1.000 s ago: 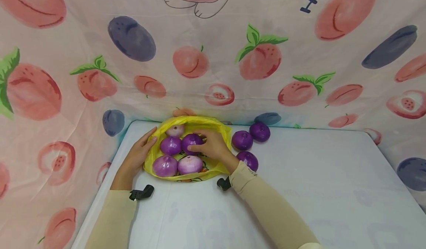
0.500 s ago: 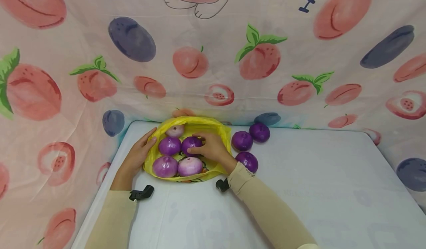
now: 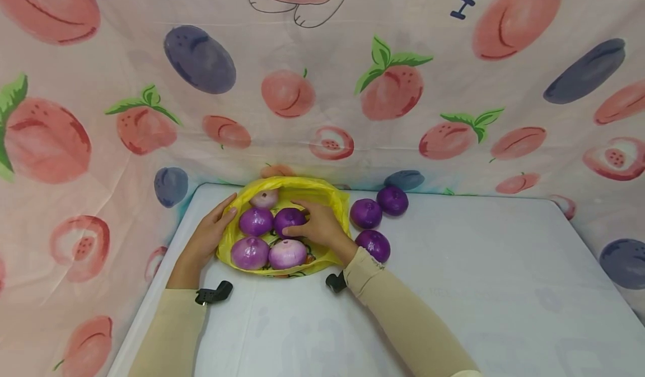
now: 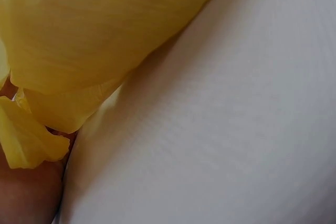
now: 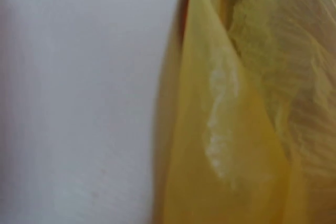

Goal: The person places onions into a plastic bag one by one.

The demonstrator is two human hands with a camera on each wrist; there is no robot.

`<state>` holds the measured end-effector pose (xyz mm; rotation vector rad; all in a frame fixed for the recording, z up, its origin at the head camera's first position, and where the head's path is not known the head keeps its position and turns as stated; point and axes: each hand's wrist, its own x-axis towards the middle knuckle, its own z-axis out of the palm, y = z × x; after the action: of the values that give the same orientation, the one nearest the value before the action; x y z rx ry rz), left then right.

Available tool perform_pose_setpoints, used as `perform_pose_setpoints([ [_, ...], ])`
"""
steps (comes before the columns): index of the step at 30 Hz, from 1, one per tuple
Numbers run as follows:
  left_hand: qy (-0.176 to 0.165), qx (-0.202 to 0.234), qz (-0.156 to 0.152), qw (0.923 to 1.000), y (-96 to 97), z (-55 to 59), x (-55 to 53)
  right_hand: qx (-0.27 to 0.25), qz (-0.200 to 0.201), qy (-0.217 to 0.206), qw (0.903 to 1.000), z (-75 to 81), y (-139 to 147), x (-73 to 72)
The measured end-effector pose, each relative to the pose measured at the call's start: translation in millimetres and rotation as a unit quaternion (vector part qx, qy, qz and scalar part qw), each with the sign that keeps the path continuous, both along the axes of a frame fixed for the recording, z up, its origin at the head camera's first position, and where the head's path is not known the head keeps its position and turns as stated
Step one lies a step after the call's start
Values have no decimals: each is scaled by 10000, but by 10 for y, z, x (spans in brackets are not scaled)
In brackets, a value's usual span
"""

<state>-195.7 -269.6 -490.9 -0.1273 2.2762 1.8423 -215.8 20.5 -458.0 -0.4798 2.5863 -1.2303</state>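
A yellow plastic bag [image 3: 335, 198] lies with its mouth spread wide at the back left of the white table, several onions inside. My right hand [image 3: 319, 226] reaches into the bag and grips a dark purple onion [image 3: 287, 218] between thumb and fingers. Beside it are a purple onion [image 3: 256, 220], a lighter one [image 3: 249, 252], a pale pinkish one [image 3: 288, 254] and a small pale one [image 3: 264, 198] at the rear. My left hand [image 3: 205, 237] rests along the bag's left side, fingers extended against it. Both wrist views show mostly yellow plastic; the left hand's edge [image 4: 29, 192] shows at lower left.
Right of the bag sit three dark purple onions [image 3: 366, 213] on the white table [image 3: 484, 276]. A fruit-printed cloth [image 3: 302, 41] hangs behind and at the sides. Black wrist cameras [image 3: 214, 293] are strapped to both forearms.
My right hand has shifted the dark purple onion very slightly left and toward me inside the bag. The purple onion beside it has edged left. My left hand has stayed in place.
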Motion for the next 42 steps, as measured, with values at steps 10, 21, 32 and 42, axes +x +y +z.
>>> perform_pose_setpoints([
  [10,-10,-7,-27,10000,-1,-9,6,135,-101,-135,9998,25,21,15],
  [21,6,-78,30,10000,-2,-16,6,46,-187,-159,9997,161,148,40],
  [32,-17,-58,62,10000,-6,-34,-9,-110,-298,117,9994,355,409,66],
  [42,-38,-124,52,9999,-8,-38,-14,152,-344,385,9985,446,646,32],
])
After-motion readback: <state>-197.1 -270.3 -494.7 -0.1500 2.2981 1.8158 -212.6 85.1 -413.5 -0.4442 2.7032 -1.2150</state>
